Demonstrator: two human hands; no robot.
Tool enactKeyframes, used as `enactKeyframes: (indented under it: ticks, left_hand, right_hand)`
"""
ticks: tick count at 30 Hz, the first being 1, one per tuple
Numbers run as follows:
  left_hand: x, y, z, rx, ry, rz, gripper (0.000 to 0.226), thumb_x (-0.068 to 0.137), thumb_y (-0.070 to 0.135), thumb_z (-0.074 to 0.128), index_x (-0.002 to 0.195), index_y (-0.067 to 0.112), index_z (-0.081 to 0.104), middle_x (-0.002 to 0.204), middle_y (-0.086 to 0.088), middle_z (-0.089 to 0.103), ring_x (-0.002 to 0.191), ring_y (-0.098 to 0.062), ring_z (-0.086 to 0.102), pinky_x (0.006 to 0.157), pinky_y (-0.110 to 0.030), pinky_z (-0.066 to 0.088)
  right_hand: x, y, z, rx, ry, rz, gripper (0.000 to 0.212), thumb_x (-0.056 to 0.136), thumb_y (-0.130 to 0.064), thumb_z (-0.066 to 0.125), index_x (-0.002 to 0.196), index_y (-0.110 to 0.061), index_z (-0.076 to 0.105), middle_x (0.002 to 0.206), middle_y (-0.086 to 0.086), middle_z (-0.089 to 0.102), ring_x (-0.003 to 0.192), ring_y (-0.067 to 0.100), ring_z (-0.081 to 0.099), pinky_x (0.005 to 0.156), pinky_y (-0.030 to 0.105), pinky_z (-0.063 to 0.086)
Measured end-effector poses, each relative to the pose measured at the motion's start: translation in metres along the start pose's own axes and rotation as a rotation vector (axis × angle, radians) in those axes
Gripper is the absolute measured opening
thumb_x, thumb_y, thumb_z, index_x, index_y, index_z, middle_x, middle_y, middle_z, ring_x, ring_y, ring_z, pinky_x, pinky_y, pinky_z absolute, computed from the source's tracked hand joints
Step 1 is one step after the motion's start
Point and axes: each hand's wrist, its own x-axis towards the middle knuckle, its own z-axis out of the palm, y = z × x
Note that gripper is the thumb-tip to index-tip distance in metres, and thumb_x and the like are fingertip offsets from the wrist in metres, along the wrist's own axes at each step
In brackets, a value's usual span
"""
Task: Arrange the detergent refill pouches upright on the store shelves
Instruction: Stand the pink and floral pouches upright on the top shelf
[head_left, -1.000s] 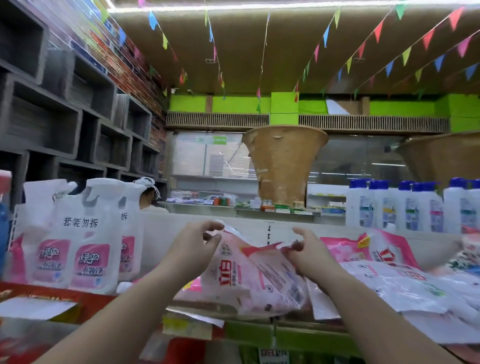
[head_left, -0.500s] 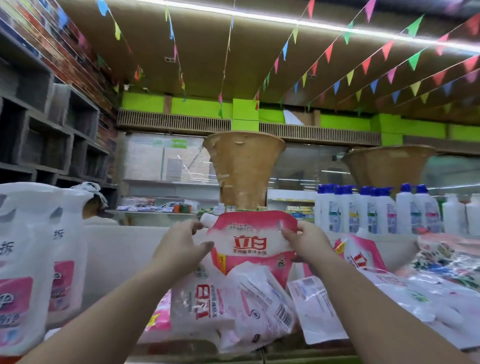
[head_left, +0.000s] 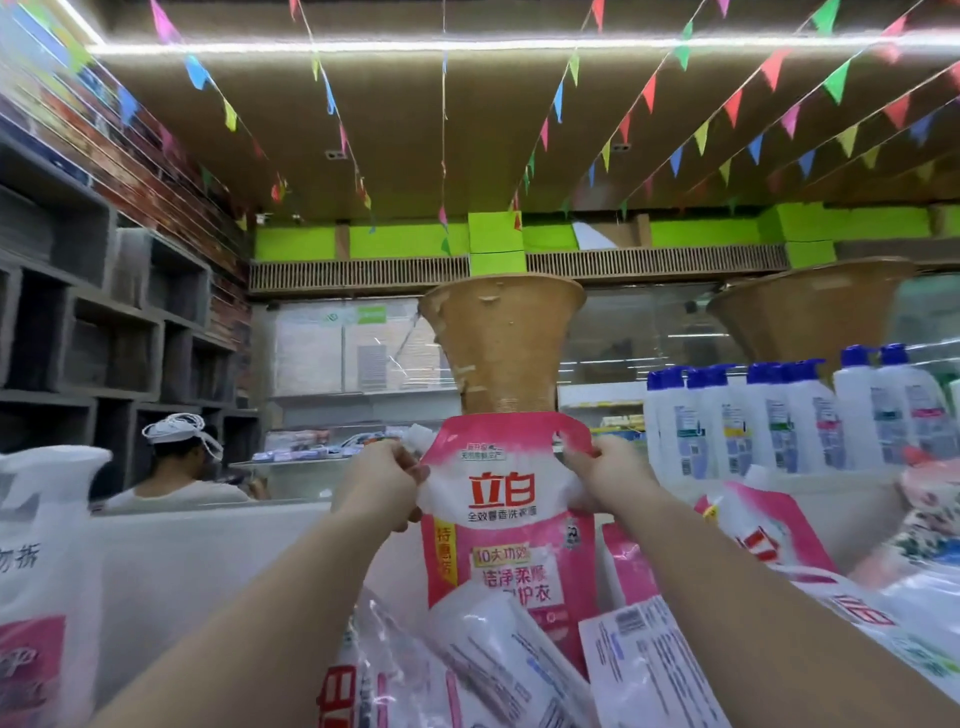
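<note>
The ceiling (head_left: 467, 130) fills the upper part of the view, with strings of coloured pennant flags (head_left: 649, 93) hanging across it and a long light strip (head_left: 467, 45) near the top. On the left wall stand grey cubby shelves (head_left: 104, 332). Far in the middle rises a brown funnel-shaped column (head_left: 501, 338), and a second one (head_left: 810, 306) is at the right.

At the near left stand large white refill pouches (head_left: 41, 571) with pink labels, upright. Behind the white shelf divider (head_left: 218, 561) a person with a white cap (head_left: 176, 462) is seen from behind. At the right, a row of white bottles with blue caps (head_left: 789, 415) stands on the far shelf.

In the centre, the pink and white detergent refill pouch (head_left: 506, 519) is held upright, its front print facing the camera, its lower part hidden behind other pouches. The left hand (head_left: 382, 480) pinches its upper left edge below the spout, and the right hand (head_left: 610, 475) pinches its upper right edge; the fingers of both are curled onto the pouch.

In front of it, near the camera, more pouches lie flat in a loose heap (head_left: 467, 665), and further ones (head_left: 769, 545) lean and lie at the right.
</note>
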Motion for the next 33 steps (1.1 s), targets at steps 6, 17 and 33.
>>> enactKeyframes:
  ticks: [6,17,33]
  left_hand:
    - [0.014,-0.019,0.007,-0.043,0.108,-0.052,0.018,0.095,0.011,0.053,0.078,0.014,0.058,0.066,-0.015,0.070,0.046,-0.029,0.070,0.052,-0.046,0.061]
    - [-0.009,-0.018,-0.025,0.171,-0.122,-0.102,0.016,0.099,0.015,0.046,0.099,0.006,0.059,0.086,-0.015,0.071,0.067,-0.033,0.074,0.061,-0.043,0.062]
    - [-0.033,-0.031,-0.038,0.618,-0.337,0.168,0.048,0.096,0.032,0.055,0.143,0.028,0.046,0.138,-0.004,0.057,0.116,-0.026,0.061,0.096,-0.033,0.046]
  right_hand:
    - [0.001,0.005,0.029,0.323,-0.151,-0.025,0.033,0.093,-0.046,0.060,0.099,-0.014,0.062,0.097,0.012,0.072,0.089,0.028,0.070,0.086,0.053,0.057]
    - [-0.013,-0.009,0.025,0.111,-0.238,-0.123,0.033,0.095,-0.048,0.056,0.107,-0.018,0.060,0.105,0.012,0.070,0.093,0.031,0.068,0.078,0.040,0.058]
    - [-0.025,0.015,0.005,-0.145,0.029,0.050,0.006,0.099,-0.021,0.056,0.096,-0.018,0.060,0.082,0.008,0.071,0.074,0.022,0.072,0.074,0.042,0.061]
